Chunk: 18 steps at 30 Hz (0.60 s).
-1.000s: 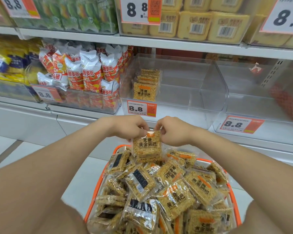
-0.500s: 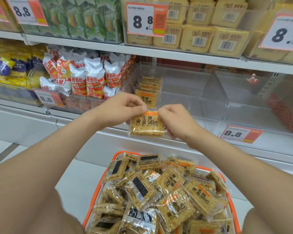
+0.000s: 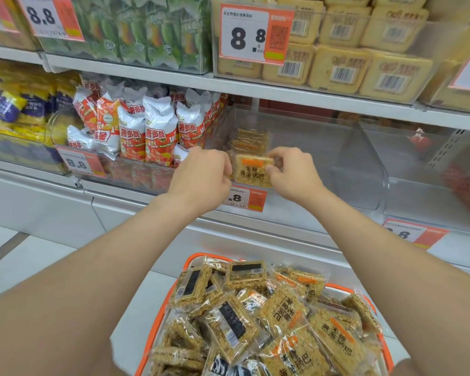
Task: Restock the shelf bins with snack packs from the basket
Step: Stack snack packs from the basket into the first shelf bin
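A snack pack [image 3: 253, 171] is pinched at its side edges by the left hand [image 3: 201, 178] and right hand [image 3: 292, 176], at the bin [image 3: 342, 169] front, twelve o'clock of the basket [image 3: 195, 257]. Placement against the standing row [image 3: 251, 138] is judged next.

red-white bags [image 3: 158, 131] mid shelf; green packs [image 3: 147, 31] above; yellow packs [image 3: 337, 69] upper right

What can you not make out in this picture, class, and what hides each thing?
Head view:
- Price tag: first digit covered by the left hand.
- Basket: lower part cut off by the bottom edge.
- Stacked packs behind the held snack pack: count blurred.
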Each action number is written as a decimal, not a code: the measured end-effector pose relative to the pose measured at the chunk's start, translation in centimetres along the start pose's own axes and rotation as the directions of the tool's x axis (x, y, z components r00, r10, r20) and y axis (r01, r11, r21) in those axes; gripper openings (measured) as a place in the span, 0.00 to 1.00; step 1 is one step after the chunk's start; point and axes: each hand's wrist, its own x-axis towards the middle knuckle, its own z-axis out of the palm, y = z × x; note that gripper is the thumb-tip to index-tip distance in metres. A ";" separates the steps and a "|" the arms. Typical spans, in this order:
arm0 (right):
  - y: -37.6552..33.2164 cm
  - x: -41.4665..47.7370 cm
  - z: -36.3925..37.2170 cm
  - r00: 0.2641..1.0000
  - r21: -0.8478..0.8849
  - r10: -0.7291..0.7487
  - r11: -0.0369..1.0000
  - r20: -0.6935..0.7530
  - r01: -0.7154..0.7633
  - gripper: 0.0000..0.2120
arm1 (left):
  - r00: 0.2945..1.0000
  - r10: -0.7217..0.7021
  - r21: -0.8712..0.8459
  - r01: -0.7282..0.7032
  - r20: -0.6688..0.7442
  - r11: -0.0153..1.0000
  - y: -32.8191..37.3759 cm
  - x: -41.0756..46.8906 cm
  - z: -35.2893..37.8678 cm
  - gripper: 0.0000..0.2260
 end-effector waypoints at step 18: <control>-0.6 4.0 2.8 0.973 0.018 0.170 0.984 0.156 -0.175 0.19 | 0.965 0.243 0.102 -0.253 0.102 0.962 0.4 0.0 0.4 0.10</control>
